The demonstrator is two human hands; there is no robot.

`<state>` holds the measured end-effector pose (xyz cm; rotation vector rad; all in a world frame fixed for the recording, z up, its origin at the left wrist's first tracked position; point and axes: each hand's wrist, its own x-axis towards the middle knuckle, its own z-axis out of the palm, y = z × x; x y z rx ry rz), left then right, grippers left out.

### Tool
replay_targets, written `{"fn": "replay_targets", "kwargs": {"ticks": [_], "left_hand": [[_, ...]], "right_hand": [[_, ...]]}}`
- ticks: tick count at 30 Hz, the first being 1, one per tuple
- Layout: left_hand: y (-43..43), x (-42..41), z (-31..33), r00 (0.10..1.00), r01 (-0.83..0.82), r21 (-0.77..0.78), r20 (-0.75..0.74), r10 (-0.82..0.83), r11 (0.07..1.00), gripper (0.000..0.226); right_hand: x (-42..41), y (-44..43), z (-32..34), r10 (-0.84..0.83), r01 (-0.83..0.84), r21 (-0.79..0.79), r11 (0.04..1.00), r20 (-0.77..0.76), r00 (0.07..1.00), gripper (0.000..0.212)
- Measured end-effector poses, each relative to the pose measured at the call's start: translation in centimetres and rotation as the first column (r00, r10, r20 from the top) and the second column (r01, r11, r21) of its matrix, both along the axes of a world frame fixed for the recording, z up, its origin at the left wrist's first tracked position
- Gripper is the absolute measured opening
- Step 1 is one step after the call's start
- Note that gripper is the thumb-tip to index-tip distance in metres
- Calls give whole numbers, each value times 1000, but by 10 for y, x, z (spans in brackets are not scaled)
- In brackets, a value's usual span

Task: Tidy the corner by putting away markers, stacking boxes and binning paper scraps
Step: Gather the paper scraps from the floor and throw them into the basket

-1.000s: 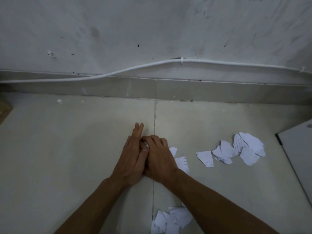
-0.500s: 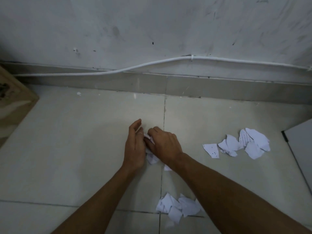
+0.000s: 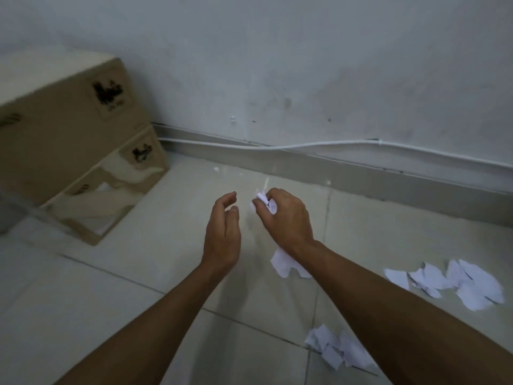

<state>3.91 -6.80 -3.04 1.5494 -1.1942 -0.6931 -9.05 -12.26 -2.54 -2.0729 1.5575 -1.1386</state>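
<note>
My right hand (image 3: 286, 218) is raised above the floor, fingers closed around crumpled white paper scraps (image 3: 263, 203). Just left of it my left hand (image 3: 223, 232) is open and cupped, holding nothing. One torn scrap (image 3: 283, 263) lies on the tile under my right wrist. A cluster of white scraps (image 3: 455, 282) lies to the right, and another small pile (image 3: 333, 350) sits close to me beside my right forearm. Two brown cardboard boxes are stacked at the left, the upper box (image 3: 63, 115) on the lower box (image 3: 105, 195).
The floor is pale tile, meeting a grey skirting (image 3: 361, 173) and a scuffed white wall. A white cable (image 3: 277, 147) runs along the skirting. A blurred grey object (image 3: 8, 215) shows at the left edge beside the boxes.
Both hands lifted off the floor and moved apart; my right hand came up with scraps in it. The view swung left, bringing the stacked boxes into sight.
</note>
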Motion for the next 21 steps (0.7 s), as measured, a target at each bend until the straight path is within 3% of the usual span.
{"fn": "replay_targets", "kwargs": {"ticks": [10,16,21], "left_hand": [[94,130,57,961,-274,-47,23,276,960,31],[169,194,89,891,-452,-131,-30,453,882,22],[224,240,117,823,-567,-233,-112,557,790,23]], "right_hand": [[154,55,60,295,-297,-11,955,164,941,36],[236,127,106,517,-507,-103,856,173,838,39],[296,177,140,609,-590,-151,793,222,762,41]]}}
